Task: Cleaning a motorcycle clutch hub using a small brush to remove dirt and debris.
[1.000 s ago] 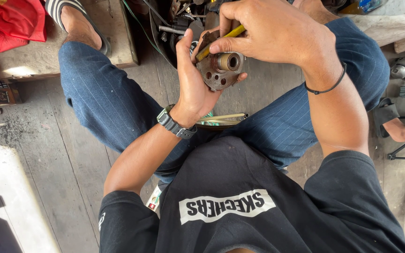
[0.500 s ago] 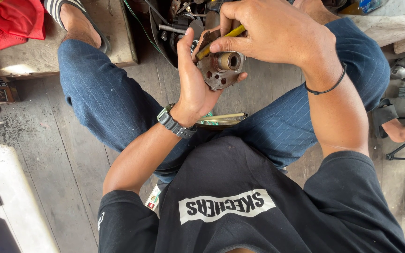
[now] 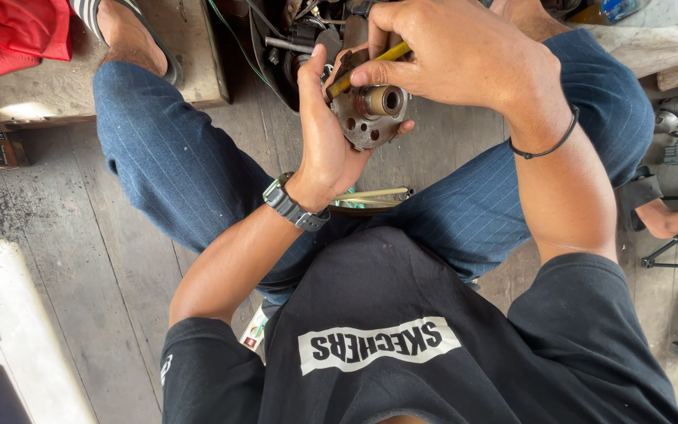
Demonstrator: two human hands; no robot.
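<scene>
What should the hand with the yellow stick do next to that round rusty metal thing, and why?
Probably keep working the yellow-handled tool along the upper edge of the round metal part. The right hand pinches the tool with its tip against that edge, and the left hand cradles the part from behind, steady enough to press on.

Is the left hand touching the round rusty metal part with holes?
Touching. The head view shows the left hand cupping the round rusty metal part, fingers wrapped behind its rim.
</scene>
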